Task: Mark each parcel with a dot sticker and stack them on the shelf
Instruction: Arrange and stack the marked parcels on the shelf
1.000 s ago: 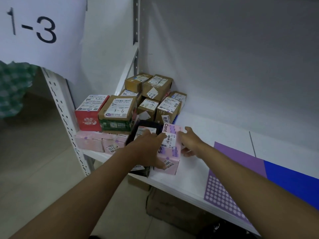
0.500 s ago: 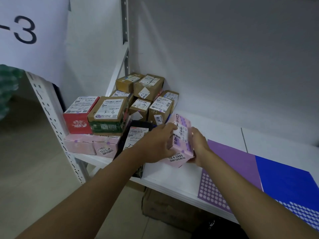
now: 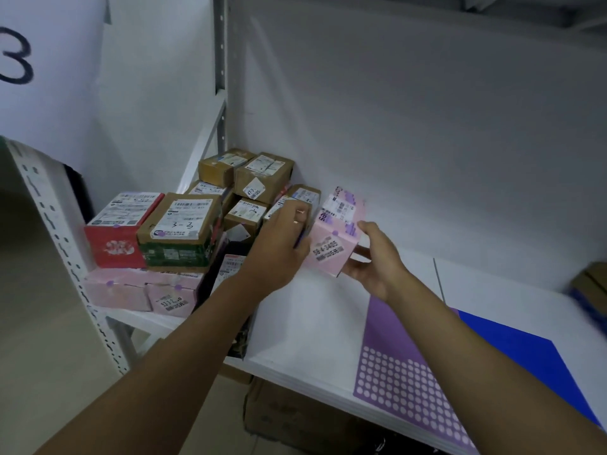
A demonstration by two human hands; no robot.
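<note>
A pink parcel [image 3: 335, 238] with white labels is lifted and tilted above the white shelf [image 3: 305, 326]. My right hand [image 3: 377, 261] holds its right side and underside. My left hand [image 3: 279, 247] grips its left side, fingers curled over the top edge. A small purple dot shows on the parcel's front face. To the left stands a stack of parcels: a red box [image 3: 118, 231], a brown box marked 3-3 [image 3: 182, 228], pink boxes [image 3: 144, 290] below, brown boxes [image 3: 262, 175] behind. A purple dot sticker sheet [image 3: 404, 376] lies on the shelf at the right.
A blue sheet [image 3: 512, 349] lies right of the purple one. A brown box [image 3: 591, 284] sits at the far right edge. A perforated shelf post [image 3: 62, 257] stands at the left. Cardboard boxes [image 3: 295, 418] sit under the shelf. The shelf's grey back wall [image 3: 427, 126] is close.
Both hands have lifted the pink parcel off the shelf and carried it up and to the right, tilting it. The camera has swung rightward.
</note>
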